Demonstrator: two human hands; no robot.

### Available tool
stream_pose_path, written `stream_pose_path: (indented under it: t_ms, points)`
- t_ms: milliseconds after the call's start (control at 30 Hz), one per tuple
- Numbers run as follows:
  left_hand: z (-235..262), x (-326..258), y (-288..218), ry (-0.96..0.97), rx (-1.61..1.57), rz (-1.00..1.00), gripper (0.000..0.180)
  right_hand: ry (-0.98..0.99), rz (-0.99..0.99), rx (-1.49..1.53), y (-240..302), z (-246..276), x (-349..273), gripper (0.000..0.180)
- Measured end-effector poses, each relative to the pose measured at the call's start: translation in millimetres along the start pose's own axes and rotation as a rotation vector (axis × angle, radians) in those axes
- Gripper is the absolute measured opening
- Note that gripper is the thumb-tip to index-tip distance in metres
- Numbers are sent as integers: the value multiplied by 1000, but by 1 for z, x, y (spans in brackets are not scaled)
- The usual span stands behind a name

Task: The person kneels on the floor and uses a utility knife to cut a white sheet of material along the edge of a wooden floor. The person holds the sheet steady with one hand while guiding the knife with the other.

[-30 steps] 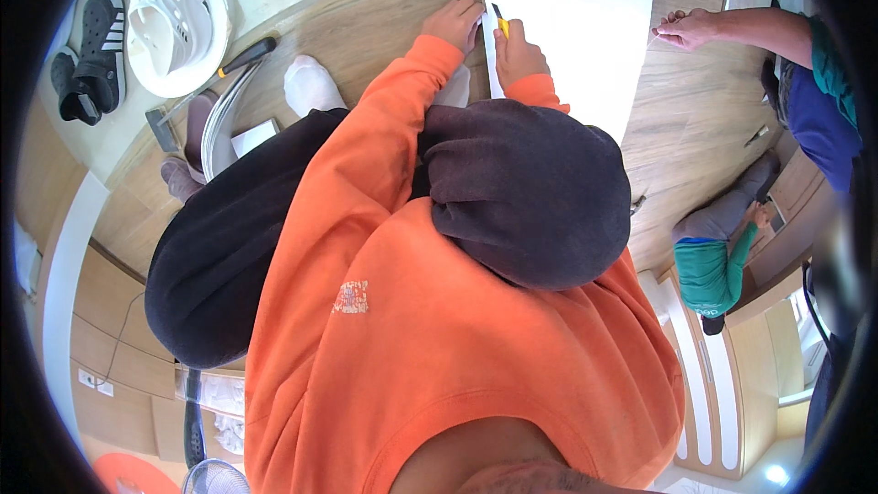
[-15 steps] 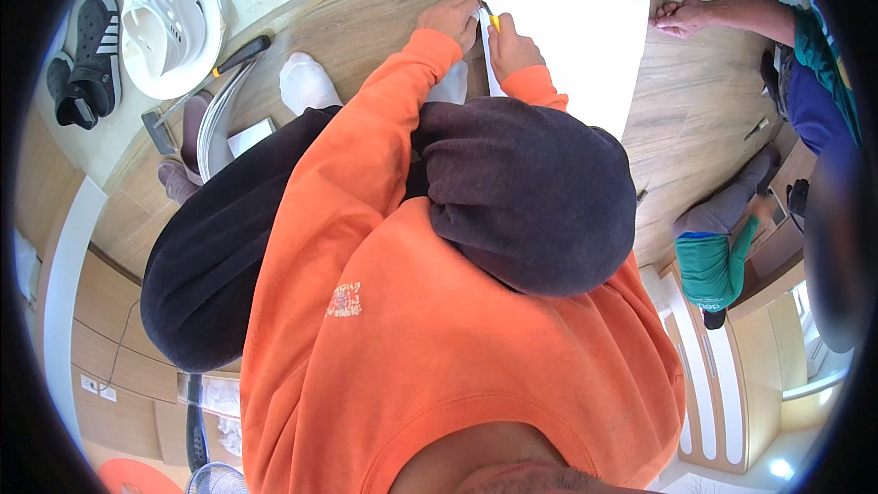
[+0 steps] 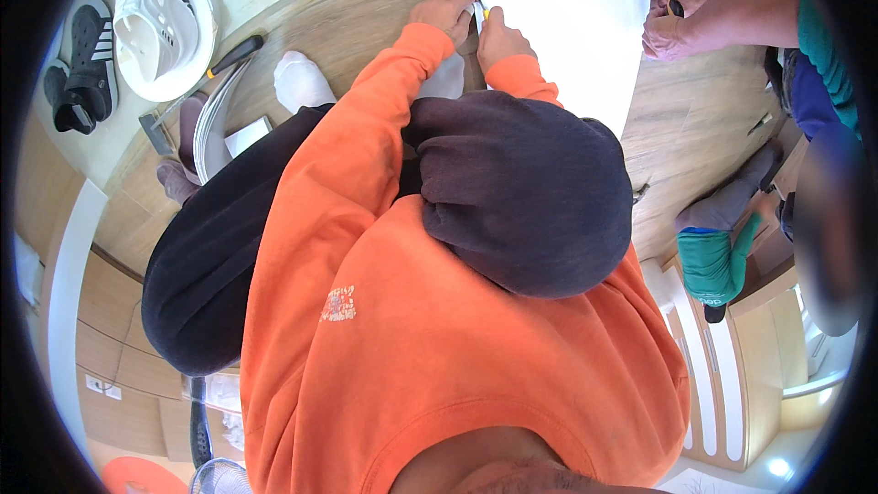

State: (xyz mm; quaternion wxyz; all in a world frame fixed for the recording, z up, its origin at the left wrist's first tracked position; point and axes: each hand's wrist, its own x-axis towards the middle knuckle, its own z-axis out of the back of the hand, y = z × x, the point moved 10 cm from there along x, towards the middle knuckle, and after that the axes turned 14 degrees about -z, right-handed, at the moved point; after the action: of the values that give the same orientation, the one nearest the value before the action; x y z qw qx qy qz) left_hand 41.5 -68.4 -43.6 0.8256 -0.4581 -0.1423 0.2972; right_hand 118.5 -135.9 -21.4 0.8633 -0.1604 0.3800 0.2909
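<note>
A long white board (image 3: 572, 23) lies ahead of me over the wood-look floor. At its left edge my left hand (image 3: 443, 15) has its fingers bent and closed on a thin white strip (image 3: 476, 15), whose lower part is hidden. My right hand (image 3: 503, 40) is wrapped around a small yellow cutter knife (image 3: 486, 13); its dark tip touches or nearly touches the strip beside my left fingertips. Most of the knife's handle is covered by my fingers.
Left of my leg lie a coil of white edging strip (image 3: 212, 128), a hammer (image 3: 157, 133) and a black-and-yellow-handled tool (image 3: 236, 55). White shoes (image 3: 155, 18) and black clogs (image 3: 90, 69) stand beyond. A co-worker's hands (image 3: 672, 23) work at the board's right side; another person (image 3: 709, 261) crouches farther right.
My hands have shifted slightly up and left along the board's edge, with the knife now more covered. The co-worker's hands have come nearer the board and lower.
</note>
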Motion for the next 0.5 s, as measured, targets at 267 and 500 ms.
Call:
stream_pose_path:
  t_ms: [267,500]
  points:
    - [0,4,-5,14,-23,3,16,80,-23,25,-3,1,-2,20]
    - [-2,4,-4,79,10,-2,16,107,-28,30,-3,-6,-1,17]
